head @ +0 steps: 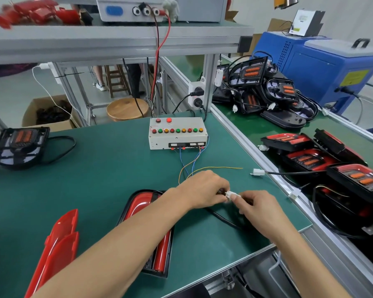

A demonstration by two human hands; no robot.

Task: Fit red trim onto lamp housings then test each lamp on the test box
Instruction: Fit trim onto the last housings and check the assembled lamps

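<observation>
Testing is the step in hand: we judge that the trim is already fitted on the lamp that lies under our left forearm, and we are now at its plug. Our left hand and right hand meet just in front of the test box; each hand pinches one side of the white connector between thumb and fingertips, curled tight round it. Whether the two halves are fully seated we cannot tell.

The next move calls for a straight push, fingertips toward fingertips, then a button press on the test box beyond our fingers.

The lamp shows a glossy red lens in a black housing, long and rounded at its far end; its black cable runs below our right fingers. Thin coloured wires lead from the box to our left fingers. A loose red trim piece lies well to the left.
</observation>
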